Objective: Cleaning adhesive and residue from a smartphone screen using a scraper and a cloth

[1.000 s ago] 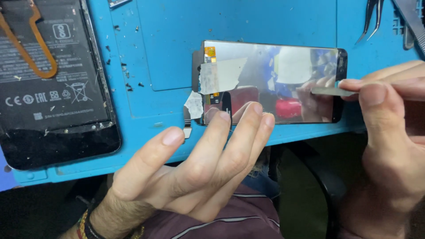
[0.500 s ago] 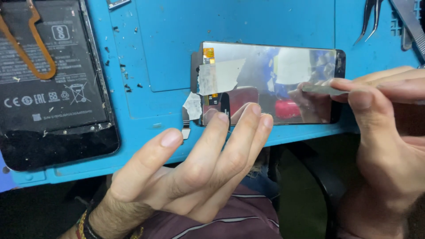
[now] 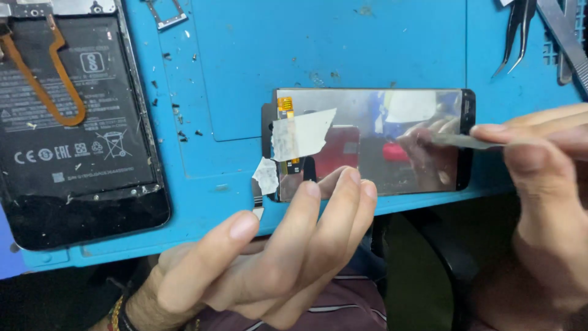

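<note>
Screen panel (image 3: pixel 373 144), shiny back up, lies at the blue mat's (image 3: pixel 343 55) near edge | my left hand (image 3: pixel 275 263) spreads its fingertips on the panel's near rim, gripping nothing | my right hand (image 3: pixel 539 202) pinches a thin metal tool (image 3: pixel 456 141) over its right end | opened phone (image 3: pixel 73 122) far left of the panel

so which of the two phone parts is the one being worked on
The shiny screen panel at the mat's front edge: the left hand steadies it and the right hand puts a thin tool to it. The opened phone lies untouched, far left.
</note>
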